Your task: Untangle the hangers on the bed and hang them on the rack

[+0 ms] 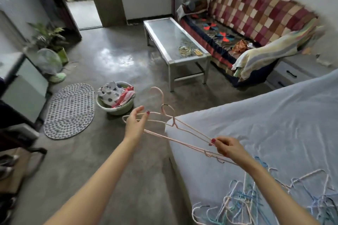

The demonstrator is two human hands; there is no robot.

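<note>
Hangers (175, 129), pink and thin, are held up off the floor between both hands at the middle of the head view, their hooks curving up toward 12 o'clock and their long arms running down toward 4 o'clock. At their 9 o'clock end the left hand (135, 124) has its grip loose, fingers nearly straight with the wire passing across the palm side. At the other end the right hand (228, 147) has its grip closed, thumb and fingers pinching the hangers' ends just above the bed (274, 124), whose pale blue sheet fills the frame from 2 to 5 o'clock. On that sheet at 5 o'clock lies a tangled pile of hangers (256, 204) in blue, white and pink, partly crossed by the right forearm. On the concrete floor at 10 o'clock from the left hand sits a green basin (118, 108) heaped with cloth, with an oval woven mat (69, 111) beside it at 9 o'clock. Farther off at 12 o'clock stands a glass-topped metal bench (164, 42), and just beside it at 2 o'clock a sofa (256, 11) under a checked cover. A floor fan (50, 62) and a potted plant (49, 36) stand near the wall at 10 o'clock.
</note>
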